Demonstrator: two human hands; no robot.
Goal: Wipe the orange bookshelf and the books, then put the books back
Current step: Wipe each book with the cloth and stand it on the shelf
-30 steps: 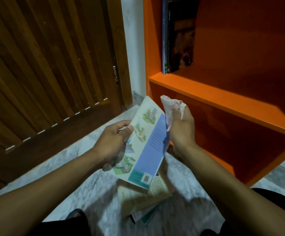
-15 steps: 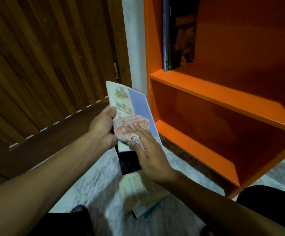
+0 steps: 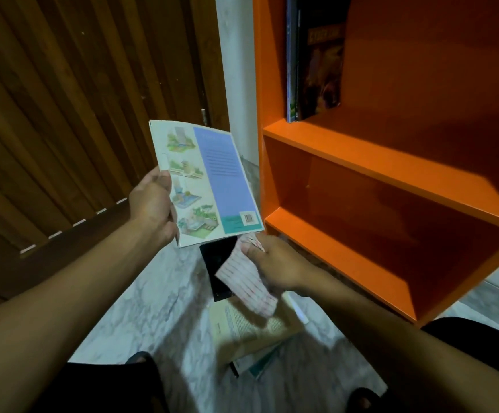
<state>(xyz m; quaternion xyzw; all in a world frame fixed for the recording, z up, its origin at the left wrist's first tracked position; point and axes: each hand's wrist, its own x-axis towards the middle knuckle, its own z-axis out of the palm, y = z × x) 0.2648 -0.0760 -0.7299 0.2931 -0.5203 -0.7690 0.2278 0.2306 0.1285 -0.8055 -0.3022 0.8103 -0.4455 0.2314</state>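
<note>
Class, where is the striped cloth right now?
The striped cloth hangs from the right hand, just below the book, left of the orange bookshelf.

Left hand (image 3: 153, 205) fingers behind the book (image 3: 206, 183); dark book (image 3: 319, 64) top cropped.

Books (image 3: 254, 326) on marble floor (image 3: 153, 308); two shelved (image 3: 316, 64).

The orange bookshelf (image 3: 391, 171) has a smooth, faintly glossy painted finish, beside a door (image 3: 63, 114) of dark ribbed wood. The paper book (image 3: 206, 180) shows a smooth, slightly shiny cover, and the striped cloth (image 3: 245, 281) looks soft and matt. The floor (image 3: 158, 308) is polished marble-look stone.
</note>
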